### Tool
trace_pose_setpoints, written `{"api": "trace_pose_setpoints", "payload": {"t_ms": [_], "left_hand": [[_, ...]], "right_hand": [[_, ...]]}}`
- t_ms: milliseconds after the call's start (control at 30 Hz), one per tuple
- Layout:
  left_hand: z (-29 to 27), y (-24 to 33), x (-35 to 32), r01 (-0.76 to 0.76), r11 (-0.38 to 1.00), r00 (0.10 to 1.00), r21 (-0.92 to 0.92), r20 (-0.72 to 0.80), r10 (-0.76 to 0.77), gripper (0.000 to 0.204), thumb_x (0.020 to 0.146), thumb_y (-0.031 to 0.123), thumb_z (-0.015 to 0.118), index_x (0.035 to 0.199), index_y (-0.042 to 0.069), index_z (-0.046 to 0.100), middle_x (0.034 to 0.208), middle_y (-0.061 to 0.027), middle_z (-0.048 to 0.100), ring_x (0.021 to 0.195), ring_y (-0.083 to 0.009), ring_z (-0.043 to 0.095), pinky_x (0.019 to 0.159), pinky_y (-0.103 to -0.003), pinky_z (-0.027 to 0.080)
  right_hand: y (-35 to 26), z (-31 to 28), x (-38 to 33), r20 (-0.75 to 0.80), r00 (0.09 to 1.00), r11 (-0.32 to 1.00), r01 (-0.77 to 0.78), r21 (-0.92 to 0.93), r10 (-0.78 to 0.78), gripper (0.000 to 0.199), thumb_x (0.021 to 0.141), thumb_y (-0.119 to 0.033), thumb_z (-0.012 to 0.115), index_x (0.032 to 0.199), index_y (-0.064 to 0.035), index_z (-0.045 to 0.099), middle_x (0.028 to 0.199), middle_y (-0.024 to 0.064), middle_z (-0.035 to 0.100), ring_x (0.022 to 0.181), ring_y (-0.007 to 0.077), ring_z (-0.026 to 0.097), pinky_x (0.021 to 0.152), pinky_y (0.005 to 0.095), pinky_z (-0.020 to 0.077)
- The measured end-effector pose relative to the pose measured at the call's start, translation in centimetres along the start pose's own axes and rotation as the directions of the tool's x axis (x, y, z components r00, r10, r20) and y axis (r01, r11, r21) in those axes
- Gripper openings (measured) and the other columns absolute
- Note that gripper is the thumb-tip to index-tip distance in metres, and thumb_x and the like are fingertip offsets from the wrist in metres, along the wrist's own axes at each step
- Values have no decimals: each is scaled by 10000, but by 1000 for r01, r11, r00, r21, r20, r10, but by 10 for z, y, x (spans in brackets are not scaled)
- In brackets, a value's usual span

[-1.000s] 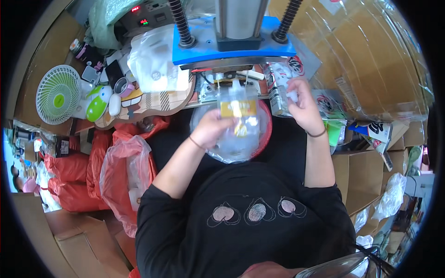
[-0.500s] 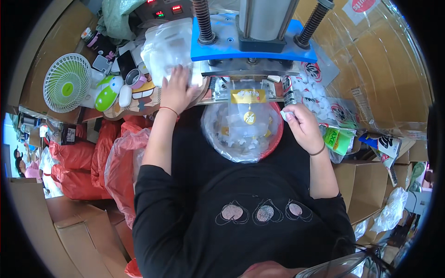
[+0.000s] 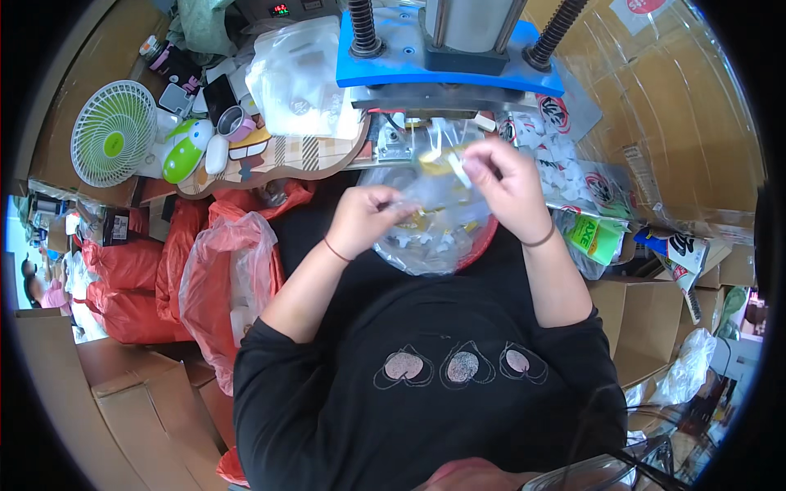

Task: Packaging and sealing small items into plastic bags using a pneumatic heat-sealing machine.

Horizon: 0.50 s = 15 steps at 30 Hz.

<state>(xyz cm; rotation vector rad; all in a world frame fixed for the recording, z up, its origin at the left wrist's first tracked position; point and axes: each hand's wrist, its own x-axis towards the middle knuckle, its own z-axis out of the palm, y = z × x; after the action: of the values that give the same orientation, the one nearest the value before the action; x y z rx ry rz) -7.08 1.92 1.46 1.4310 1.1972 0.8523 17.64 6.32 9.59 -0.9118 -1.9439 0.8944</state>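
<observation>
Both hands meet just below the blue press (image 3: 449,61), over a red-rimmed bowl (image 3: 483,241) that sits in the person's lap, lined with clear film and scattered with small pale pieces. The left hand (image 3: 367,217) is clenched on the lower edge of a small clear bag (image 3: 434,192), and the right hand (image 3: 509,184) pinches the bag's upper edge, where a yellow piece (image 3: 438,159) shows through the plastic. The bag hangs between the two hands, directly in front of the press and above the bowl. To handle it well, I judge that the film should be held taut and flat, with fingertips kept at the very edges and the contents settled low. Left of the press, a stack of clear bags (image 3: 299,78) lies on the counter (image 3: 278,159), and a small white fan (image 3: 113,132) stands further left.
</observation>
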Motion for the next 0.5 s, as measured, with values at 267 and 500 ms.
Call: {"api": "trace_pose_setpoints", "payload": {"t_ms": [267, 500], "left_hand": [[39, 4, -6, 166, 894, 967, -417, 248, -64, 243, 994, 255, 660, 1013, 24, 732, 846, -4, 718, 731, -68, 637, 728, -233, 520], [56, 6, -6, 175, 917, 962, -358, 260, -81, 252, 984, 261, 674, 979, 17, 739, 799, -7, 713, 742, -63, 634, 728, -229, 512]], "right_hand": [[11, -10, -4, 167, 976, 952, 180, -247, -141, 134, 979, -136, 631, 948, -7, 644, 837, 84, 646, 733, 195, 616, 684, 301, 486], [6, -16, -10, 74, 990, 988, -113, -104, 121, 99, 940, -87, 678, 984, 2, 670, 824, 18, 668, 730, 76, 593, 664, 238, 475]]}}
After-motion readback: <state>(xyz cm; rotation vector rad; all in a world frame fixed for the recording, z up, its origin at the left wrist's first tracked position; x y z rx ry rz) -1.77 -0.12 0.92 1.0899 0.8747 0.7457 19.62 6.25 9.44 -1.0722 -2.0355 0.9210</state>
